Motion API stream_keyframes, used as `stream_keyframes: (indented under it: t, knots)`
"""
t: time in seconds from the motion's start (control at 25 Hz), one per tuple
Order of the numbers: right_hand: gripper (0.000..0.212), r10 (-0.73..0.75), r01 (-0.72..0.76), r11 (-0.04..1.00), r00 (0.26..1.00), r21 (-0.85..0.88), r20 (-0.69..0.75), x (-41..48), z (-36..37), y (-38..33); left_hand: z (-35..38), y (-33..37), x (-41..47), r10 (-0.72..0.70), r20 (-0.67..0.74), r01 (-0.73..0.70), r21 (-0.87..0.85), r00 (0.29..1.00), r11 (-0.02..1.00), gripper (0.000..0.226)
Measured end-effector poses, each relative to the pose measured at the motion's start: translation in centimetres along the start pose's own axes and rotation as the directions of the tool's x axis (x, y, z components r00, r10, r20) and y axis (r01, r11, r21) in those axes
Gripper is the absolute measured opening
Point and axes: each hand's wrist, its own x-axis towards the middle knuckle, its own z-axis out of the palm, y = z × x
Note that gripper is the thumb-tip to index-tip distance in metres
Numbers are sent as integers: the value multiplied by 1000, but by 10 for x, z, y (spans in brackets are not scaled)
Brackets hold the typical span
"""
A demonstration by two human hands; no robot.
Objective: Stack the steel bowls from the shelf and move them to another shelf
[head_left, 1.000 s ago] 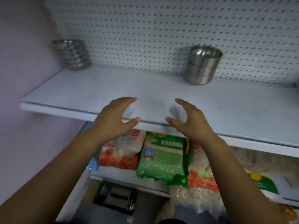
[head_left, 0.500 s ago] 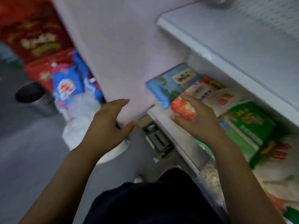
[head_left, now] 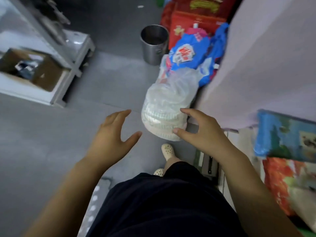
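Note:
No steel bowls are in view; the camera points down at the grey floor. My left hand [head_left: 111, 135] hovers in front of me with fingers spread, holding nothing. My right hand [head_left: 201, 132] is held level with it, fingers curled apart, also empty. Between and beyond the hands a clear plastic bag of stacked white dishes [head_left: 167, 106] lies on the floor. The shelf's side panel [head_left: 266, 57] rises at the right.
A steel bucket [head_left: 154, 44] stands on the floor ahead. Blue and red packages [head_left: 191, 48] are piled beside the panel. A low white rack with a cardboard box [head_left: 34, 71] sits at the left. Food packets [head_left: 287, 137] lie on the lower shelf at right. My shoe [head_left: 168, 150] is below.
The view has swung left and down, from the white shelf with two bowl stacks to the floor. Both empty hands have kept the same spread pose in front of me.

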Motion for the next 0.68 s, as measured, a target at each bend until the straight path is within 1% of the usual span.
stream_keyframes:
  t: [0.16,0.28,0.36,0.48,0.56,0.6,0.68]
  knots:
    - [70,-119,135,989,972,-67,204,70,-3,-20,-12,-7,17,-188,-120,187,-21,975,982,71]
    - [67,-178,217,972,927,-85,331,124,-11,-38,-20,0,31,-324,-220,310,-99,920,946,70]
    - [65,-217,275,957,891,-94,398,158,-11,-51,-22,2,33,-410,-271,381,-154,871,911,69]
    - [63,-279,377,921,814,-97,510,199,2,-77,-21,-6,14,-559,-301,525,-193,773,829,69]
    - [63,-304,427,901,743,-73,596,218,20,-98,-19,-15,-7,-652,-298,616,-217,697,757,70]
    - [63,-321,452,890,708,-55,630,226,32,-108,-19,-20,-16,-699,-293,657,-242,652,714,70]
    - [64,-352,498,867,638,-18,685,238,62,-131,-23,-33,-32,-782,-311,723,-304,540,620,70]
